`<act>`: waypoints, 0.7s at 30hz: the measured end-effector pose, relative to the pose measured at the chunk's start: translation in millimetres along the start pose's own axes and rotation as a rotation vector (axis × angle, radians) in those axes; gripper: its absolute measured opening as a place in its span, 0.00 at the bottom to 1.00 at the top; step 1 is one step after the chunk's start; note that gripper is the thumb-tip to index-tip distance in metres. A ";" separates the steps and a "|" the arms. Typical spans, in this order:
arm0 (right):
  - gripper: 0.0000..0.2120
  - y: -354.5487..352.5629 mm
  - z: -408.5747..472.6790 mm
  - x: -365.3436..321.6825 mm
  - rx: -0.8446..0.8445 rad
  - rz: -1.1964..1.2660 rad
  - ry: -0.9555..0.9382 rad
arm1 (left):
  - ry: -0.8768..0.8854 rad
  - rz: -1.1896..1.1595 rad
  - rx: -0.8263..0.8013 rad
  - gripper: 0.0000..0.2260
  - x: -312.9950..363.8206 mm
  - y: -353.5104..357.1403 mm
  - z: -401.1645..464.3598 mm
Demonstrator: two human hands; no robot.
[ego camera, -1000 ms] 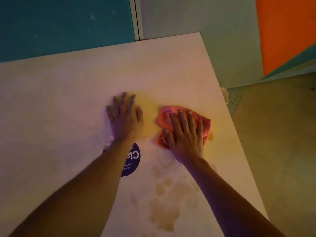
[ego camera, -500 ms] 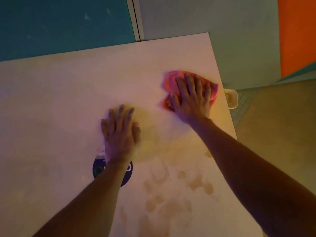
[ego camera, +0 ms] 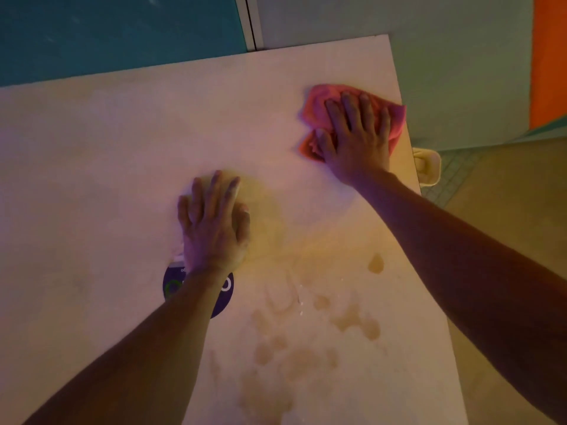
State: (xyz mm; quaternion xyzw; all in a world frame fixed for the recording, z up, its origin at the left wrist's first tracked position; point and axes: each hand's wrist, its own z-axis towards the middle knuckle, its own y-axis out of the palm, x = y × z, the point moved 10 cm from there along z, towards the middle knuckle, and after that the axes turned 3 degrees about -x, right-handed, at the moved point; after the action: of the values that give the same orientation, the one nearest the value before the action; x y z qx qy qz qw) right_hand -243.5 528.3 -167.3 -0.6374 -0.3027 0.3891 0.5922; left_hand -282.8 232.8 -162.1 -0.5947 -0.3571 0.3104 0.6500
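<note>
Presses the cloth (ego camera: 317, 98) flat under the spread right hand (ego camera: 356, 139) at the far right edge of the table (ego camera: 122, 148), with the stains (ego camera: 356, 323) lying nearer in, closer to the flat, spread left hand (ego camera: 211, 228).

One sign can be partly read: a round purple sticker (ego camera: 222, 303) on the table (ego camera: 92, 210), just near of the left hand (ego camera: 214, 228). It shows a white "O" at right and a green ring at left. Small white print at its far edge is too tiny to read; the forearm hides the rest.

Crumpled pink cloth (ego camera: 319, 103) at table's (ego camera: 122, 148) far-right edge
</note>
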 end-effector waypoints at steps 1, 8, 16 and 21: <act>0.28 0.0 -17.2 -5.1 0.014 -0.003 -0.013 | -0.006 -0.005 -0.008 0.24 -0.8 0.5 -0.6; 0.29 -0.7 -131.8 -41.8 -0.004 -0.015 -0.070 | -0.013 -0.036 -0.006 0.23 0.3 -1.0 2.5; 0.29 -1.4 -287.1 -60.3 -0.041 -0.013 0.025 | 0.065 -0.171 -0.032 0.23 2.0 -5.3 -7.2; 0.29 -3.4 -307.5 -44.4 -0.039 -0.009 0.115 | 0.131 -0.130 -0.070 0.22 -1.3 -2.3 -11.2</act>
State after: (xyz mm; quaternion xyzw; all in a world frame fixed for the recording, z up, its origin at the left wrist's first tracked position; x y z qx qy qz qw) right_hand -3.2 331.4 -159.2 -0.6688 -0.2784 0.3430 0.5979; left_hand -274.2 225.4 -160.3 -0.6117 -0.3622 0.2150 0.6696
